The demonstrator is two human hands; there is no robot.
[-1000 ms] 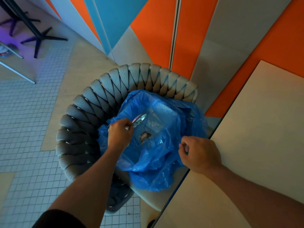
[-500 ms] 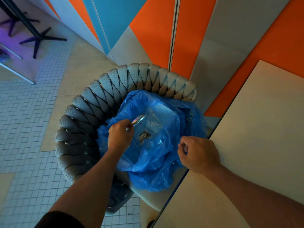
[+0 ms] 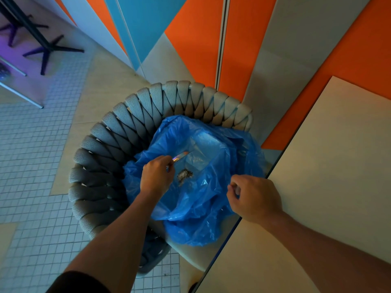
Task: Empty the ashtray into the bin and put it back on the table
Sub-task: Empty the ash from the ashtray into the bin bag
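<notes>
- The left hand (image 3: 157, 176) is closing its grip on the edge of a thin metal ashtray (image 3: 180, 155), fingers curled tight around the near rim so that only the far, shiny part is showing.
- The ashtray is tilting steeply, hanging over the open mouth of the blue plastic bin bag (image 3: 203, 187), above the bag's inside and not touching it as far as can be seen.
- A small heap of grey ash (image 3: 184, 174) is lying inside the bag, just below and beside the ashtray's lower edge.
- The right hand (image 3: 255, 197) is pinching the bag's near rim, thumb and fingers drawn narrow onto the film and holding the mouth open.
- The bag is sitting in the seat of a woven grey rope chair (image 3: 118, 144), its braided back curving around the far and left sides.
- The pale worktop (image 3: 328, 166) is lying to the right, its edge running just beside the right hand.
- A tiled floor (image 3: 31, 166) is spreading out to the left, and orange, blue and grey wall panels (image 3: 296, 49) are rising behind the chair.
</notes>
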